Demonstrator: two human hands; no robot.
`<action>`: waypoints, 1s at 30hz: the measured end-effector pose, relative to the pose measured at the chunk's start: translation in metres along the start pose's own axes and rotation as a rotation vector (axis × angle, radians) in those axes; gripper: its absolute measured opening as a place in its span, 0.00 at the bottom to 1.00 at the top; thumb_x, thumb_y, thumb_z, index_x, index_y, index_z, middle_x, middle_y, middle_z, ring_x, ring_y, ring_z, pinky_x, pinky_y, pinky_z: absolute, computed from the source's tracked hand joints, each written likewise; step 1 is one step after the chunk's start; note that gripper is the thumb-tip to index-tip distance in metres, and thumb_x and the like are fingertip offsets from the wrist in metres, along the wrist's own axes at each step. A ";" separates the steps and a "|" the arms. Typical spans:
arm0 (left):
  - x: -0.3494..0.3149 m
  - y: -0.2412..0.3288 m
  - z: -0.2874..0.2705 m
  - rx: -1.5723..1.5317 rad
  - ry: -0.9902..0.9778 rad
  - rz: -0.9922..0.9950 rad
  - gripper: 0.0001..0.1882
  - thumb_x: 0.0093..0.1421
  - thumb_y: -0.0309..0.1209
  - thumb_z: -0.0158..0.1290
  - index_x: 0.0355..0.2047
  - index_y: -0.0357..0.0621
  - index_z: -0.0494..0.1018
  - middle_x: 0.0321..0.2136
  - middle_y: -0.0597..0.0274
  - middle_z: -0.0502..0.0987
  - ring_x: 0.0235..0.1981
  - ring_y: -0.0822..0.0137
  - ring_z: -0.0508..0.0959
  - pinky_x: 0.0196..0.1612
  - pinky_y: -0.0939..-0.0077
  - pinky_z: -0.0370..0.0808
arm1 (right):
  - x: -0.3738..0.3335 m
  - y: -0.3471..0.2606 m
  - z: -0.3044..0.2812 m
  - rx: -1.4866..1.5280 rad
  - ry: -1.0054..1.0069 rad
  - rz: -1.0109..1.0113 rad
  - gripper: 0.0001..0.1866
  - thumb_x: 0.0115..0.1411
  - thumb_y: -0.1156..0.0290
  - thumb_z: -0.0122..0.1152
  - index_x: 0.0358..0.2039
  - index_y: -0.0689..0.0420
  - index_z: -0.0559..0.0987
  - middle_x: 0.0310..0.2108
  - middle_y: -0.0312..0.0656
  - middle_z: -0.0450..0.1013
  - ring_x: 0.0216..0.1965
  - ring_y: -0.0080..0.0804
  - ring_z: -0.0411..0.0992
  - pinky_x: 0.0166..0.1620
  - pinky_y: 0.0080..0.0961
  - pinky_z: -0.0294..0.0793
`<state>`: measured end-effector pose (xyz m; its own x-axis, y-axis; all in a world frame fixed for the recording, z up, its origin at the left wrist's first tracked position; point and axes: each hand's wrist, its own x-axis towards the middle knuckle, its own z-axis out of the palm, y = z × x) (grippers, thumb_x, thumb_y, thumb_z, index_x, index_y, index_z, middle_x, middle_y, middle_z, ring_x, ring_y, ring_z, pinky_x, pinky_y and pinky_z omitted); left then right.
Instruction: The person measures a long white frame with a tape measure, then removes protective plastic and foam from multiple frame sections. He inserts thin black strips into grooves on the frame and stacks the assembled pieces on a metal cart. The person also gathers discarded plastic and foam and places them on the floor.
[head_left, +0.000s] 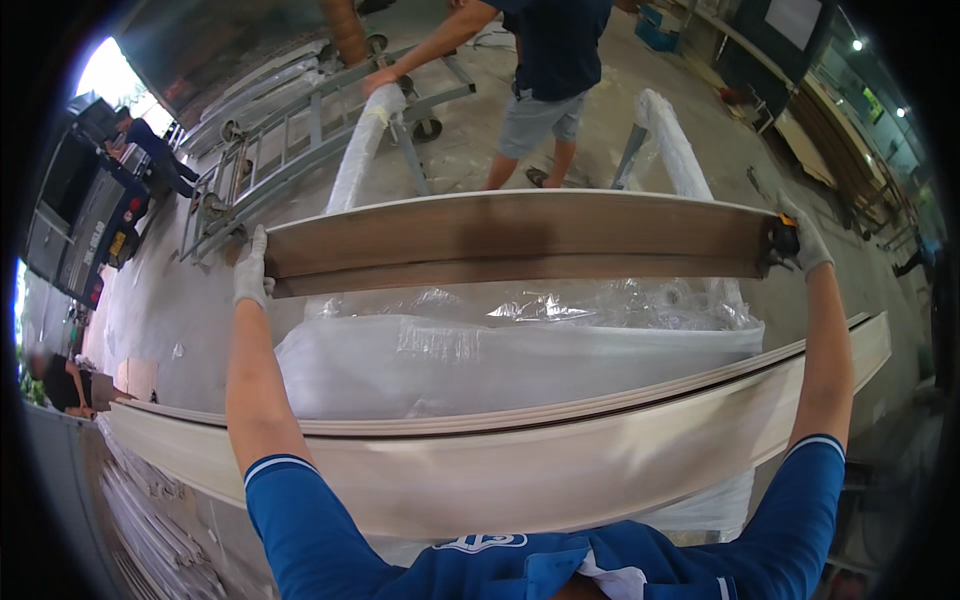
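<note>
While pinching a long brown panel [520, 235] at upper centre of the frame by its left end with left hand [251, 270], curls right hand [808, 236] round a black tool [783, 238] at the other end. Probably stiff and slippery; best held at both ends.

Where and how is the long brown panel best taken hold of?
Probably by both short ends, one hand from each side: the brown panel is long, narrow and lies crosswise, so end grips should balance it. A black-and-orange tool at the right hand partly covers the right end.
</note>
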<state>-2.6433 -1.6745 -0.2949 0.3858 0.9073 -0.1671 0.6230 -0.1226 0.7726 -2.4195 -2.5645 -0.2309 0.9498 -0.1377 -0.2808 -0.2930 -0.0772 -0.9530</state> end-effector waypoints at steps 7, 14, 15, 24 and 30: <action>0.052 -0.009 0.038 0.552 -0.102 0.230 0.46 0.51 0.73 0.58 0.37 0.32 0.81 0.29 0.44 0.80 0.30 0.54 0.78 0.36 0.61 0.73 | 0.041 0.027 0.039 -0.314 -0.069 0.077 0.21 0.62 0.47 0.66 0.47 0.48 0.80 0.26 0.29 0.71 0.21 0.20 0.72 0.22 0.22 0.73; 0.000 -0.008 0.054 0.552 0.349 0.631 0.41 0.57 0.58 0.63 0.59 0.38 0.73 0.57 0.39 0.74 0.60 0.46 0.73 0.63 0.55 0.69 | 0.030 0.023 0.042 -0.305 0.070 -0.162 0.25 0.65 0.52 0.63 0.57 0.52 0.79 0.36 0.30 0.76 0.27 0.22 0.74 0.28 0.20 0.76; -0.017 0.005 0.058 0.472 0.304 0.705 0.40 0.58 0.55 0.63 0.61 0.38 0.71 0.59 0.41 0.72 0.61 0.46 0.72 0.63 0.54 0.69 | 0.021 0.018 0.043 -0.187 0.035 -0.187 0.25 0.66 0.52 0.62 0.57 0.54 0.79 0.37 0.33 0.77 0.29 0.23 0.75 0.29 0.21 0.77; -0.266 0.095 0.084 0.275 -0.814 1.197 0.20 0.55 0.41 0.66 0.44 0.41 0.80 0.40 0.50 0.81 0.46 0.54 0.80 0.51 0.62 0.75 | -0.131 -0.043 0.059 0.267 -0.491 -0.416 0.32 0.68 0.43 0.57 0.56 0.60 0.75 0.44 0.50 0.77 0.40 0.33 0.81 0.43 0.34 0.87; -0.384 0.081 0.063 0.266 -1.238 1.571 0.31 0.53 0.41 0.68 0.55 0.41 0.75 0.52 0.46 0.76 0.52 0.48 0.77 0.54 0.60 0.74 | -0.276 -0.013 -0.027 0.596 0.020 -0.635 0.31 0.65 0.37 0.58 0.44 0.56 0.78 0.36 0.44 0.77 0.39 0.37 0.78 0.45 0.41 0.82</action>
<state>-2.6985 -2.0581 -0.2067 0.6843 -0.7234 0.0921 -0.6339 -0.5277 0.5654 -2.6807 -2.5523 -0.1379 0.9105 -0.2613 0.3206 0.4027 0.3835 -0.8311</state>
